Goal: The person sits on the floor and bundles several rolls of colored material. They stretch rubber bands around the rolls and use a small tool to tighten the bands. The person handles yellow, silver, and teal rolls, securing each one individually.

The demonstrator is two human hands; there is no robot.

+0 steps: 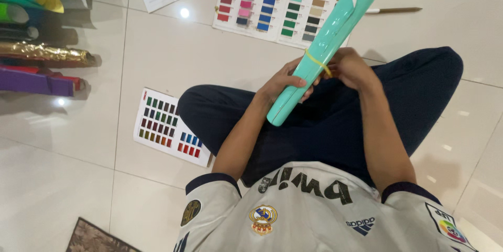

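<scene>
Risk, as I judge it: the yellow rubber band (pixel 317 61) could snap or skid along the glossy film, letting the mint-green roll (pixel 318 52) spring loose and unwind over my lap.

My left hand (pixel 283 83) is curled around the roll's near end, fingers closed on it, thumb underneath. My right hand (pixel 352 68) pinches the band at the roll's middle, fingertips narrow.

The roll slants up and away to the right, its far end over the large colour swatch chart (pixel 272 0) on the floor tiles (pixel 68 142).
</scene>
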